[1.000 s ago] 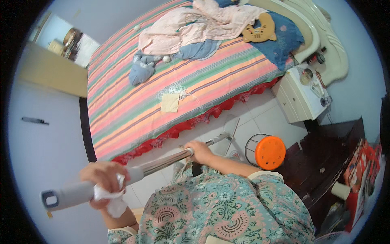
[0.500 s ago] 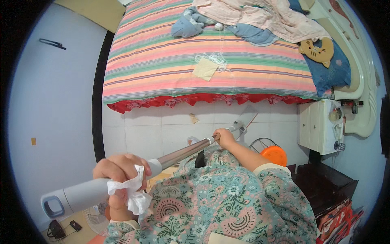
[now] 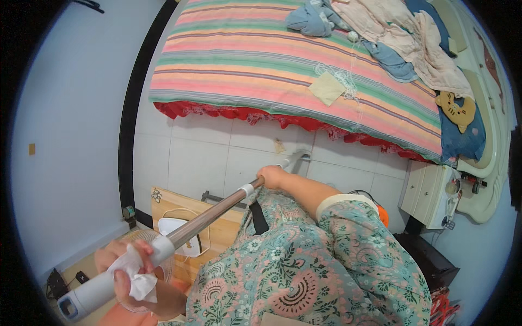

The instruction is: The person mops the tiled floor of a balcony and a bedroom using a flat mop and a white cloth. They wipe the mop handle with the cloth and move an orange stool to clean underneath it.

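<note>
A flat mop with a steel pole [image 3: 204, 220] and a pale grey grip runs slantwise from the lower left toward the bed. My left hand [image 3: 130, 266] is closed round the grip near its looped end, with a crumpled white tissue [image 3: 138, 276] pressed between the fingers and the grip. Farther along, my right hand [image 3: 270, 177] wraps the pole. Beyond it the thin lower end [image 3: 296, 157] reaches the floor tiles near the bed's red frill; the mop's flat head is mostly out of sight.
A striped bed [image 3: 244, 65] carries a yellowish cloth [image 3: 327, 88], white cord and rumpled bedding. A scrap [image 3: 279, 145] lies on the tiles. A wooden board [image 3: 223, 220] with a white iron-like appliance stands left of me, beside a fan [image 3: 144, 236]. A white nightstand [image 3: 427, 193] is at right.
My view has turned, bringing the wooden board into sight. Both hands still grip the mop; its lower end has swung left, and its flat plate no longer shows clearly.
</note>
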`<state>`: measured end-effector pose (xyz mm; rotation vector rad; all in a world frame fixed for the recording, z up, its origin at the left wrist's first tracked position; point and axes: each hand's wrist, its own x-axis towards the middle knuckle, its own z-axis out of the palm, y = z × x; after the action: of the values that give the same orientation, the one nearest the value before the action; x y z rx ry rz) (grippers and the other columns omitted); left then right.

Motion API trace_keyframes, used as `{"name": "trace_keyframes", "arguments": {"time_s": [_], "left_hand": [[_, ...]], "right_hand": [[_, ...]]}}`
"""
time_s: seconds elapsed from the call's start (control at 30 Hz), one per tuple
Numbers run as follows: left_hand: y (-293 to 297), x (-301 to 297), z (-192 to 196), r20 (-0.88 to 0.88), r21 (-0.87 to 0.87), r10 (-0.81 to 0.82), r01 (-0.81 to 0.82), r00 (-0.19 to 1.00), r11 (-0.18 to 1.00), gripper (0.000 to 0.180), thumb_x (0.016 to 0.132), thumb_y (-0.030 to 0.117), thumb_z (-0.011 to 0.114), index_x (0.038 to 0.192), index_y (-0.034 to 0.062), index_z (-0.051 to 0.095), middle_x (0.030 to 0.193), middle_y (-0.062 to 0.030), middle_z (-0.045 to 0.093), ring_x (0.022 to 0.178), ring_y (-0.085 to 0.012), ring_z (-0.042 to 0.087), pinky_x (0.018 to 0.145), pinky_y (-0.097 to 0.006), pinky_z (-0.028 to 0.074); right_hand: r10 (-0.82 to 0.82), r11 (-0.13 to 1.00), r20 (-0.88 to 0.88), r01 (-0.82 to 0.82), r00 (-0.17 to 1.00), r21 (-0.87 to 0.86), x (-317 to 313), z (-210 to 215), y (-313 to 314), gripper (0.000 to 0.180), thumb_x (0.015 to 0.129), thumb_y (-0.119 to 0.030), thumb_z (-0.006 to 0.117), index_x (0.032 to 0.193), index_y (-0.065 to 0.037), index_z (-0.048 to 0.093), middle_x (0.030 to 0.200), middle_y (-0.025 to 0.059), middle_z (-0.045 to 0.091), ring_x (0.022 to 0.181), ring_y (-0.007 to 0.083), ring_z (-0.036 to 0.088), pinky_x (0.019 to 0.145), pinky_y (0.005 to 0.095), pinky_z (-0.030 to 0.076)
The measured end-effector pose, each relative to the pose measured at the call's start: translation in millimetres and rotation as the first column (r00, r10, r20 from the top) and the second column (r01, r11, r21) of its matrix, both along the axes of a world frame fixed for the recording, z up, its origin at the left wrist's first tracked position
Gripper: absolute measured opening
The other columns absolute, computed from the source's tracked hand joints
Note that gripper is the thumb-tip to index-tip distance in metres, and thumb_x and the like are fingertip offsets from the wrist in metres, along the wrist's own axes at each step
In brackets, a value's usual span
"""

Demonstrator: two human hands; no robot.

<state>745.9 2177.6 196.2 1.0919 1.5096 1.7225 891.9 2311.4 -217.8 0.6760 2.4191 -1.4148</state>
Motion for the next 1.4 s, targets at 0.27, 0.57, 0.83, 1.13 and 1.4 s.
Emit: {"name": "trace_keyframes", "arguments": {"time_s": [0.27, 0.57, 0.83, 1.13, 1.4], "left_hand": [[-32.3, 11.3, 11.6, -0.034, -0.013, 0.102, -0.103, 0.994, 0.995, 0.02, 0.078, 0.018, 0.054, 0.076, 0.0096, 0.036, 0.066, -0.004, 0.041, 0.05, -0.0144, 0.042, 0.063, -0.034, 0.04], [-43.9, 33.8, 24.0, -0.036, 0.013, -0.137, 0.137, 0.99, 0.99, 0.02, 0.074, 0.014, 0.062, 0.069, 0.0098, 0.043, 0.065, -0.0037, 0.05, 0.053, -0.0181, 0.052, 0.061, -0.036, 0.046], [-15.0, 67.9, 3.3, -0.156, -0.06, 0.128, -0.139, 0.979, 0.988, 0.02, 0.077, 0.017, 0.055, 0.076, 0.0074, 0.038, 0.062, -0.007, 0.047, 0.047, -0.0177, 0.051, 0.054, -0.035, 0.047], [-66.6, 60.8, 22.1, -0.276, -0.056, 0.467, -0.499, 0.84, 0.865, 0.022, 0.08, 0.026, 0.048, 0.079, 0.0071, 0.036, 0.063, -0.0061, 0.041, 0.056, -0.0173, 0.045, 0.067, -0.038, 0.038], [-136.1, 44.1, 34.4, -0.216, 0.067, 0.487, -0.485, 0.846, 0.872, 0.028, 0.081, 0.025, 0.043, 0.093, 0.0003, 0.043, 0.078, -0.0111, 0.049, 0.062, -0.0203, 0.048, 0.071, -0.038, 0.038]], "right_hand": [[0.133, 0.989, -0.043, -0.135, 0.99, -0.054, -15.1, 27.6, -5.5, 0.011, 0.063, -0.01, 0.06, 0.075, -0.011, 0.062, 0.075, 0.013, 0.061, 0.075, 0.0326, 0.059, 0.066, 0.0417, 0.047], [0.086, 0.994, -0.009, -0.087, 0.996, -0.073, 55.3, 48.8, 0.2, 0.015, 0.066, -0.008, 0.057, 0.08, -0.011, 0.062, 0.079, 0.0133, 0.062, 0.079, 0.0325, 0.06, 0.067, 0.0427, 0.047], [0.406, 0.912, 0.047, -0.401, 0.913, -0.087, 60.0, 16.5, 20.7, 0.016, 0.066, -0.019, 0.063, 0.081, -0.016, 0.062, 0.077, 0.009, 0.063, 0.076, 0.0288, 0.06, 0.065, 0.0407, 0.046], [0.617, 0.779, -0.08, -0.622, 0.783, -0.078, -60.7, 16.6, 1.5, 0.013, 0.067, -0.017, 0.06, 0.079, -0.016, 0.064, 0.076, 0.0089, 0.063, 0.073, 0.0291, 0.059, 0.063, 0.0402, 0.045], [0.614, 0.785, -0.141, -0.62, 0.777, 0.002, -77.1, 58.8, -17.6, 0.01, 0.069, -0.012, 0.056, 0.077, -0.011, 0.062, 0.077, 0.0113, 0.063, 0.073, 0.0306, 0.06, 0.064, 0.0411, 0.046]]}}
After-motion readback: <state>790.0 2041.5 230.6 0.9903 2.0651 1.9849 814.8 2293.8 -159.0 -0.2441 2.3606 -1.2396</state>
